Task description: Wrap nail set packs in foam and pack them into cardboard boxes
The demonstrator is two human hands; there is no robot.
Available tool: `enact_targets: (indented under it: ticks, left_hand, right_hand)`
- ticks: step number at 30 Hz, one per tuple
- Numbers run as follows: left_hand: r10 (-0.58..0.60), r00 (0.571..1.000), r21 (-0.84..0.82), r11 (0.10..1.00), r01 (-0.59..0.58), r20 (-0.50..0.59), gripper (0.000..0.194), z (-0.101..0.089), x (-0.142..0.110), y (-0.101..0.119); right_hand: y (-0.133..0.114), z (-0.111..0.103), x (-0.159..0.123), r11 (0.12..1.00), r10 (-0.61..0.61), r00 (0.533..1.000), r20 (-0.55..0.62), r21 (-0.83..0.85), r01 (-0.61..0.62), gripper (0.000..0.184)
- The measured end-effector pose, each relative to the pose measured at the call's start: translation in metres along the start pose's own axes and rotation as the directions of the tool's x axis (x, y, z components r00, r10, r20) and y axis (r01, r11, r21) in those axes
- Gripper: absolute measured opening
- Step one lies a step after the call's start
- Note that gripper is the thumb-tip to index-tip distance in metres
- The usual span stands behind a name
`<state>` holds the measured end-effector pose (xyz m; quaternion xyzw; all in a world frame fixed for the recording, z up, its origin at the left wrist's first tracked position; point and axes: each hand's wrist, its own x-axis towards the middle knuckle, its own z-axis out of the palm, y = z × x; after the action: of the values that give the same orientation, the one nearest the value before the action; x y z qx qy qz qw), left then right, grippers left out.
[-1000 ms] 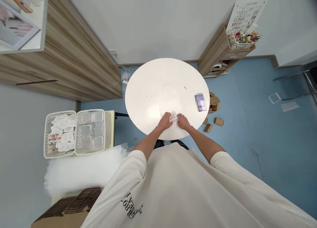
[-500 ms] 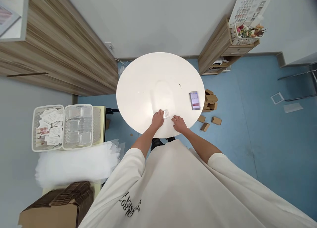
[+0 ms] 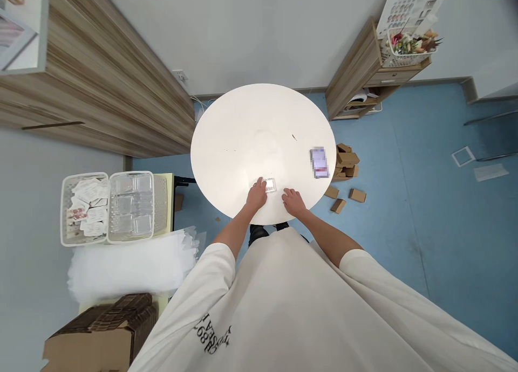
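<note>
Near the front edge of the white oval table [image 3: 259,108] lies a small clear plastic case [image 3: 271,185] with white showing in it. My left hand [image 3: 257,195] grips the case by its left side, fingers bent over that edge and hiding part of it. A short gap to the right of the case, my right hand [image 3: 294,202] rests on the tabletop. Its fingers are slightly curled and apart, with nothing in them. Toward the table's right edge lies a phone-like item [image 3: 319,162], its face blurred.
At left, one white basket [image 3: 63,210] holds cards and another [image 3: 152,205] holds clear plastic boxes. White sheets [image 3: 129,267] and flattened cardboard [image 3: 89,345] are nearer. Small brown boxes [image 3: 347,159] lie on the floor right of the table. A wooden cabinet [image 3: 352,75] stands behind.
The case now shows a white face where it looked clear and patterned before. Both hands stay nearly in place. The view has shifted slightly.
</note>
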<state>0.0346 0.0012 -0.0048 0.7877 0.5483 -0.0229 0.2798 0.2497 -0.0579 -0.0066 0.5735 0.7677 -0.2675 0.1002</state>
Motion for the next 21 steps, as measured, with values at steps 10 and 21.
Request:
enact_targets:
  ticks: [10,21]
  left_hand:
    - [0.001,0.999,-0.102,0.995,0.004,0.047,0.038,-0.004,-0.005,-0.012]
    - [-0.025,0.996,-0.114,0.993,0.015,-0.087,0.04,-0.029,0.001,-0.006]
  right_hand:
    - [-0.002,-0.019,0.014,1.0,0.001,0.999,0.033,-0.014,0.0,0.023]
    - [0.01,-0.055,0.056,0.983,0.071,0.997,-0.005,0.168,-0.069,0.007]
